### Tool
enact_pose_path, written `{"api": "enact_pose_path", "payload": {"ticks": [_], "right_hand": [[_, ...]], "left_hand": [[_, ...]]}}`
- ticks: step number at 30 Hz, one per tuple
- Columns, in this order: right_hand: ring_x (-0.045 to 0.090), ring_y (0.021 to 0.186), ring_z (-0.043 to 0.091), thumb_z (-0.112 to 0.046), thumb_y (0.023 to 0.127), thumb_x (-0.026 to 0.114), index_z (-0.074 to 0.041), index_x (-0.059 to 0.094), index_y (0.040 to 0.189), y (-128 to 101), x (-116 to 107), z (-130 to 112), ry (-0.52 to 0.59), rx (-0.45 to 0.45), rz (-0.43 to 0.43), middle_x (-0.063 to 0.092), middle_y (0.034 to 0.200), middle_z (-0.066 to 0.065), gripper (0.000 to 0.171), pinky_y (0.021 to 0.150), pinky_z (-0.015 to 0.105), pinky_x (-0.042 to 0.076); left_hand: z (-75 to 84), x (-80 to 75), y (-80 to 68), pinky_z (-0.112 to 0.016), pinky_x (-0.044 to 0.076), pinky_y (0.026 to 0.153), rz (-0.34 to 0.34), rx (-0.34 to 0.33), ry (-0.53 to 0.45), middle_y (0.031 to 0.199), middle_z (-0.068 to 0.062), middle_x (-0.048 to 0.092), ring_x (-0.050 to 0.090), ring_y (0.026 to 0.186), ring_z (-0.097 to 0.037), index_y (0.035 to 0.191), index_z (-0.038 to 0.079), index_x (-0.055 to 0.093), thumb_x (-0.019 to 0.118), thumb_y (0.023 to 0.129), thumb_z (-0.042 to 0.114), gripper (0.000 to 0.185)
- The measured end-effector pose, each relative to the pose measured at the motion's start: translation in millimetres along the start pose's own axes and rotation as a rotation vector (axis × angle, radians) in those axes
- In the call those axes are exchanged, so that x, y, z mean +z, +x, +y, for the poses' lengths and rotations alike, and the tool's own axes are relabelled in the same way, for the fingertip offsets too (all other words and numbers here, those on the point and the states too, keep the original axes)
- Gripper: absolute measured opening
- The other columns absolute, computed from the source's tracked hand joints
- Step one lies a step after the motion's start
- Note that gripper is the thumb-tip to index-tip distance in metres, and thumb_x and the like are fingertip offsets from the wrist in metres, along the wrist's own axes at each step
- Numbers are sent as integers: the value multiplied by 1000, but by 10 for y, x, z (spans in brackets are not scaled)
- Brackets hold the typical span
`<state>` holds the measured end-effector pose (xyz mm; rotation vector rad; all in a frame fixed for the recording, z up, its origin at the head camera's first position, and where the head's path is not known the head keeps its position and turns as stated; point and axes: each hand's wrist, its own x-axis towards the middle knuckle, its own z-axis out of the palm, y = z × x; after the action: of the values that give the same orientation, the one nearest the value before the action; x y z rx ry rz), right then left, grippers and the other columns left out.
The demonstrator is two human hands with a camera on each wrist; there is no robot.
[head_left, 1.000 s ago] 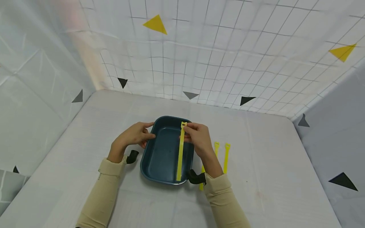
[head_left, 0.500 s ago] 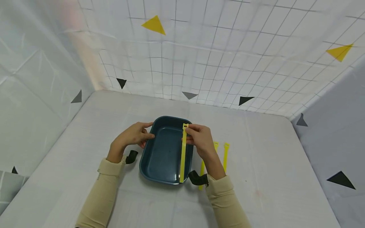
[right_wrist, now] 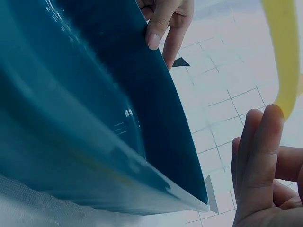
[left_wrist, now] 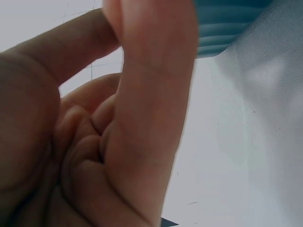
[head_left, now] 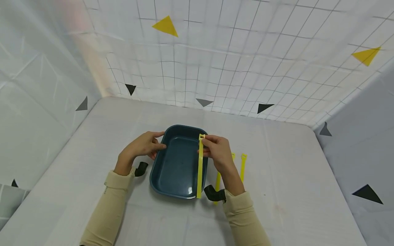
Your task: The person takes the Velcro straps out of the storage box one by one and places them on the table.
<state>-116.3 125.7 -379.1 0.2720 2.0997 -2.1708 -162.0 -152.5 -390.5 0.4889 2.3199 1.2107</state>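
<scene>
My left hand (head_left: 141,145) grips the left rim of a dark blue rectangular tray (head_left: 178,167), thumb at the inner side and other fingers outside. In the right wrist view, that thumb lies over the tray's edge. Between thumb and fingers of my right hand (head_left: 218,150), a yellow strap (head_left: 200,174) is pinched near its slotted end. It stretches along the tray's right side in the head view, its lower end overlapping the near right rim. In the right wrist view, the strap (right_wrist: 284,56) bends at the fingertips.
More yellow straps (head_left: 243,167) lie on the white-covered table to the right of the tray, partly hidden by my right forearm. A black curved piece (head_left: 215,193) juts from each cuff. White gridded sheeting (head_left: 240,61) rises behind the table.
My right hand has shifted slightly right and nearer with the yellow strap, from over the tray's interior towards its right rim. The left hand keeps its hold on the tray.
</scene>
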Motion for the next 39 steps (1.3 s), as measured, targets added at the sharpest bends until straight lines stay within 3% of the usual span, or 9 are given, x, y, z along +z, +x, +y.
{"api": "enact_pose_path", "payload": {"ticks": [4, 11, 19, 25, 32, 39], "right_hand": [[70, 66, 21, -6, 98, 61, 8, 63, 123, -8, -31, -5, -9, -2, 1, 65, 106, 28, 29, 60, 25, 58], [72, 69, 26, -5, 99, 60, 9, 63, 122, -11, -90, 11, -4, 22, 11, 64, 107, 26, 27, 62, 30, 59], [70, 64, 22, -6, 99, 60, 8, 63, 122, -21, -147, 33, -16, 26, 20, 63, 111, 30, 28, 62, 28, 59], [71, 70, 30, -6, 98, 60, 10, 64, 120, -23, -182, 48, 0, 23, 26, 63, 110, 31, 27, 61, 28, 59], [68, 60, 18, -5, 97, 61, 9, 65, 120, -36, -189, 71, 17, 34, 30, 65, 108, 32, 27, 59, 26, 58], [67, 59, 18, -6, 96, 63, 8, 65, 120, -52, -231, 66, -1, 43, 68, 66, 107, 29, 28, 60, 27, 59]], "left_hand": [[-2, -1, 1, -44, 58, 57, 0, 1, 3, 71, -11, 62, 61, 53, -23, 154, 0, 28, 63, 98, 15, 68], [-4, -2, 8, -43, 58, 56, 0, 7, 9, 70, -10, 62, 61, 53, -21, 154, -1, 29, 63, 98, 15, 67], [-17, 4, 6, -39, 58, 55, 0, 3, 2, 71, -10, 62, 60, 53, -21, 154, 0, 28, 63, 99, 16, 67], [0, 3, 9, -41, 58, 56, 0, -4, 12, 72, -10, 62, 60, 53, -21, 154, 0, 28, 63, 99, 16, 68], [19, 3, -7, -40, 58, 56, -2, -9, 7, 72, -11, 62, 60, 54, -20, 154, 0, 28, 62, 99, 15, 67], [26, 8, -14, -39, 58, 55, -1, -4, 0, 72, -10, 61, 60, 54, -20, 154, -1, 28, 62, 99, 14, 67]]}}
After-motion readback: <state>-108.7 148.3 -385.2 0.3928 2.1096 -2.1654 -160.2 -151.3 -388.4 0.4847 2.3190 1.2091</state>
